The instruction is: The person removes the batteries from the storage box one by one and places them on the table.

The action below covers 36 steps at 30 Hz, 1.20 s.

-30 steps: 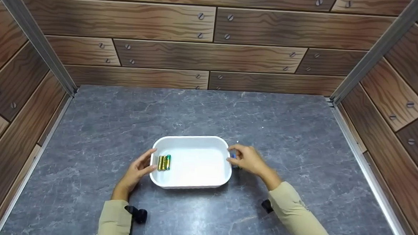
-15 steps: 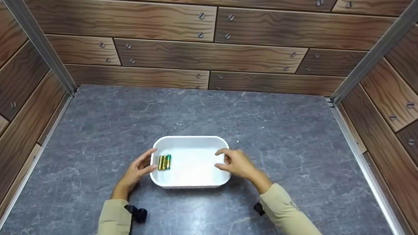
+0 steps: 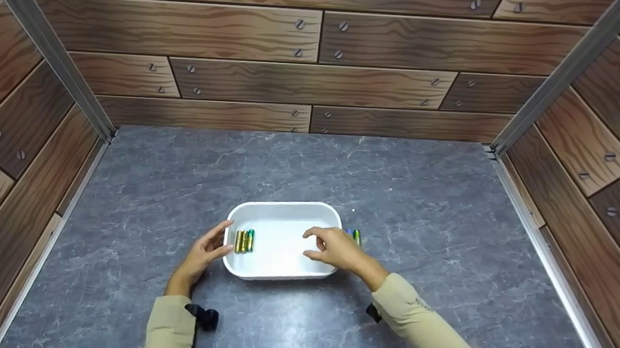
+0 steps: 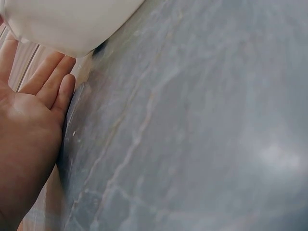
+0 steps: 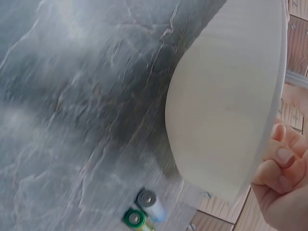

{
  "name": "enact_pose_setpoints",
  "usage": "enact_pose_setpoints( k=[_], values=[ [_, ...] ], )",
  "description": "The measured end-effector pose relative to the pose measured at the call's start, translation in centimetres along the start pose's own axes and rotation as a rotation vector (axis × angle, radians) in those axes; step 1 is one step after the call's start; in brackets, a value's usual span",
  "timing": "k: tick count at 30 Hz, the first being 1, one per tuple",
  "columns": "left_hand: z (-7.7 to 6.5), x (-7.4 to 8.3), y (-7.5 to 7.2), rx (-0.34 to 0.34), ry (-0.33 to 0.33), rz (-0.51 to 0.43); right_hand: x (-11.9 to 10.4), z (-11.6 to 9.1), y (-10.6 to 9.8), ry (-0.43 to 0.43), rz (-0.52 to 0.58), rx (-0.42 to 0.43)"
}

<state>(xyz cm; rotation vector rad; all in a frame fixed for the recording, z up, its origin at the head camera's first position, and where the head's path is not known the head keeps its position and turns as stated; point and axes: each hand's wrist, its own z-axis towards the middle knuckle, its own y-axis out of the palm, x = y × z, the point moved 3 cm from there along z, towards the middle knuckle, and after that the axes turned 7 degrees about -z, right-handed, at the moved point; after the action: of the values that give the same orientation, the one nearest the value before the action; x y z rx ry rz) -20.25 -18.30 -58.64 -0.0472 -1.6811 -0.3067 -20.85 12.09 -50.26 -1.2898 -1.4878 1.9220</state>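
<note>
A white tray (image 3: 277,246) with rounded corners sits on the table between both hands. Inside, along its left end, three batteries lie side by side: two gold ones (image 3: 240,241) and a green-and-gold one (image 3: 250,240). My left hand (image 3: 197,255) touches the tray's left rim with thumb and fingertips; the left wrist view shows its fingers stretched out against the outer wall. Over the tray's right part hovers my right hand (image 3: 338,248), thumb and forefinger apart, nothing visible between them. Just outside the right end stand a blue battery (image 5: 151,204) and a green one (image 5: 136,220), partly hidden by that hand.
The grey marbled table (image 3: 310,168) reaches to wood-patterned walls (image 3: 314,84) at the back and sides. Metal rails (image 3: 549,261) run along the side edges. A black wrist mount (image 3: 204,317) is on the left sleeve.
My right hand has moved left from the tray's right rim to over its inside, uncovering the blue and green batteries outside. My left hand, the tray and the batteries in it stay put.
</note>
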Motion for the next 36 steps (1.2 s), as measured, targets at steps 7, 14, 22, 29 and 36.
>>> enact_pose_setpoints(
  k=[7, 14, 22, 29, 36],
  values=[
    [-0.1, 0.0, 0.0, -0.002, -0.005, -0.018, -1.2, 0.9, 1.0, -0.050, -0.009, -0.039],
    [0.0, 0.0, 0.0, 0.002, -0.009, -0.006, -1.7, 2.2, 1.7, -0.040, -0.029, -0.074],
    [0.1, 0.0, 0.0, 0.004, -0.014, -0.009, -2.2, 3.9, 2.7, -0.014, -0.017, -0.081],
    [-0.1, -0.1, 0.0, 0.004, -0.016, -0.009, -2.6, 4.9, 3.7, 0.021, 0.007, -0.075],
    [0.0, -0.1, 0.0, 0.012, -0.019, -0.021, -2.7, 5.6, 4.4, 0.070, 0.040, -0.075]
  ],
)
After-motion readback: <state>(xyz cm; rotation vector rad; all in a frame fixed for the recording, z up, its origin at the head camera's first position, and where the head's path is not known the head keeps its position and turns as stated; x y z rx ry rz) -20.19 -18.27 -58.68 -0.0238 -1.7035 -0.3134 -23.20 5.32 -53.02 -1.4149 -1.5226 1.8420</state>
